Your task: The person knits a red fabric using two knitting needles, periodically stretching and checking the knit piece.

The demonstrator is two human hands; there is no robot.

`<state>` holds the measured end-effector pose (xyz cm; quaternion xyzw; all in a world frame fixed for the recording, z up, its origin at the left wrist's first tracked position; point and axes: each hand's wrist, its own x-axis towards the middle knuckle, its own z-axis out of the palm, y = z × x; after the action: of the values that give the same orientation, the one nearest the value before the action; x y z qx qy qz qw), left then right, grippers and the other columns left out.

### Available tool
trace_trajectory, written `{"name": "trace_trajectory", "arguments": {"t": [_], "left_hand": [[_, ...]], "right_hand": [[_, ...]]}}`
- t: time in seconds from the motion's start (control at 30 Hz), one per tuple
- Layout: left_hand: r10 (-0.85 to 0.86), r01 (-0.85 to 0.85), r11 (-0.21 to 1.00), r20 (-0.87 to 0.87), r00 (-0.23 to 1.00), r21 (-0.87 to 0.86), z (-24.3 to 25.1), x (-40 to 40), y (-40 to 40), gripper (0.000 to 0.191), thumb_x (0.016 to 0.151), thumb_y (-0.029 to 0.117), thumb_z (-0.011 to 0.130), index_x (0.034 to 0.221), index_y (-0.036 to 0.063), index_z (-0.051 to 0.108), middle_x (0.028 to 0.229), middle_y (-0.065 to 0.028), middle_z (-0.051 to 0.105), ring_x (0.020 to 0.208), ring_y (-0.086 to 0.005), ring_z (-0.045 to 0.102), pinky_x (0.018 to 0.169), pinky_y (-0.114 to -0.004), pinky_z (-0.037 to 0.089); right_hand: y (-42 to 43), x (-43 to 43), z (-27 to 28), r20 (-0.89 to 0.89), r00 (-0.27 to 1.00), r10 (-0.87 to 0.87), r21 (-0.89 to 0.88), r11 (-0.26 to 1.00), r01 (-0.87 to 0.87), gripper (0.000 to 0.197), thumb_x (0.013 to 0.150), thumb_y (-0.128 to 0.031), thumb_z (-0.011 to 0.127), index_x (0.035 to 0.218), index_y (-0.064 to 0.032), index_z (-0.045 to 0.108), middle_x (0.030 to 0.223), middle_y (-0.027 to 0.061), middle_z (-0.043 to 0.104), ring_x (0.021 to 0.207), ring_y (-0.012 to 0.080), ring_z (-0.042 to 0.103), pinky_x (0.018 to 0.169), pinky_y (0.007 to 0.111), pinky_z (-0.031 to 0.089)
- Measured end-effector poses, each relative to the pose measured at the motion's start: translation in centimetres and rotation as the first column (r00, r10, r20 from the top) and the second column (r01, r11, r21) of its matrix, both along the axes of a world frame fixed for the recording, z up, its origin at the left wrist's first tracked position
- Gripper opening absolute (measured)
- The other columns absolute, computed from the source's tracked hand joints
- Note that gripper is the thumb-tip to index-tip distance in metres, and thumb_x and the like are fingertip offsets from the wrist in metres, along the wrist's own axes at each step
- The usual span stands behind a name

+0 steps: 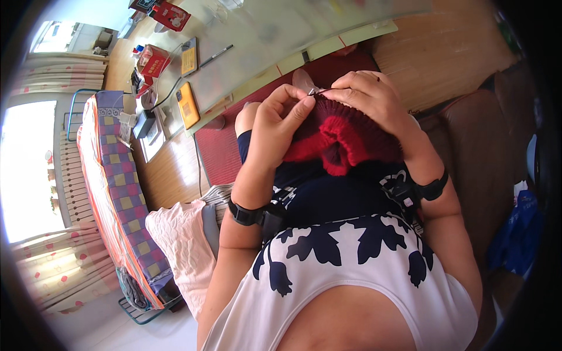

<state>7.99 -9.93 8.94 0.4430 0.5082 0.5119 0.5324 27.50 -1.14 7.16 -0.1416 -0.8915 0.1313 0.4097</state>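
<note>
A knitted piece in dark maroon and bright red wool hangs over my lap, its upper edge raised between my hands. My left hand pinches the left end of that edge between thumb and forefinger. By those fingertips shows a small shiny tip, apparently of a knitting needle. My right hand grips the edge from the other side, thumb and forefinger almost meeting the left fingertips. A short bit of dark red yarn lies on a right finger. Most of the needle is hidden by fingers and wool.
Ahead stands a table with a clear cover, bearing a yellow phone, a second phone, a pen and a red box. A brown sofa and a blue bag are at right, a bed at left.
</note>
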Motion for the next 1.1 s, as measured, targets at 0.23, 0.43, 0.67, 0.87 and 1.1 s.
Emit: {"name": "trace_trajectory", "arguments": {"t": [0.23,0.43,0.67,0.87,1.1], "left_hand": [[0.006,0.0,0.994,-0.06,0.998,0.105,-0.9,1.7,0.2,0.019,0.09,0.011,0.068,0.104,-0.0017,0.066,0.088,0.0012,0.066,0.079,-0.0056,0.055,0.074,-0.021,0.045],[0.02,-0.027,0.999,-0.163,0.986,-0.041,1.9,0.4,-0.6,0.021,0.092,0.016,0.066,0.096,-0.0042,0.068,0.084,0.0001,0.066,0.08,-0.0054,0.055,0.075,-0.02,0.045],[-0.134,0.136,0.989,0.028,0.991,-0.057,4.6,0.6,-1.2,0.02,0.095,0.016,0.06,0.086,-0.0007,0.067,0.079,0.0062,0.058,0.074,-0.0023,0.048,0.066,-0.019,0.039],[-0.287,0.283,0.958,0.124,0.95,0.044,8.4,1.8,-2.1,0.023,0.095,0.016,0.06,0.082,-0.0022,0.064,0.073,0.006,0.054,0.07,-0.002,0.045,0.061,-0.02,0.038],[-0.084,0.082,0.994,0.012,0.996,0.073,-0.8,2.7,5.1,0.019,0.096,0.018,0.06,0.097,-0.0013,0.062,0.087,0.0011,0.063,0.08,-0.0043,0.055,0.073,-0.02,0.046]], "right_hand": [[-0.8,-2.1,-0.7,-0.091,0.993,0.072,-0.51,0.853,-0.109,0.029,0.083,-0.002,0.056,0.111,0.0006,0.05,0.107,0.0157,0.058,0.095,0.0315,0.06,0.086,0.035,0.048],[-1.0,-0.8,1.5,-0.048,0.986,-0.162,-0.095,0.983,0.157,0.015,0.075,-0.004,0.061,0.087,-0.0126,0.062,0.086,-0.0001,0.059,0.079,0.0175,0.057,0.068,0.032,0.037],[-2.0,0.0,4.9,0.039,0.998,0.044,0.081,0.996,-0.047,0.009,0.077,-0.014,0.06,0.084,-0.0101,0.063,0.084,-0.0006,0.059,0.073,0.0148,0.055,0.068,0.031,0.036],[-4.5,1.1,9.2,-0.057,0.998,-0.01,0.198,0.98,0.021,0.007,0.073,-0.013,0.062,0.078,-0.008,0.059,0.076,0.0011,0.057,0.065,0.0165,0.055,0.063,0.032,0.035],[1.2,1.2,0.5,0.022,0.95,-0.31,-0.023,0.95,0.311,0.018,0.077,-0.013,0.063,0.095,-0.0102,0.061,0.086,0.0052,0.06,0.079,0.021,0.062,0.068,0.03,0.039]]}}
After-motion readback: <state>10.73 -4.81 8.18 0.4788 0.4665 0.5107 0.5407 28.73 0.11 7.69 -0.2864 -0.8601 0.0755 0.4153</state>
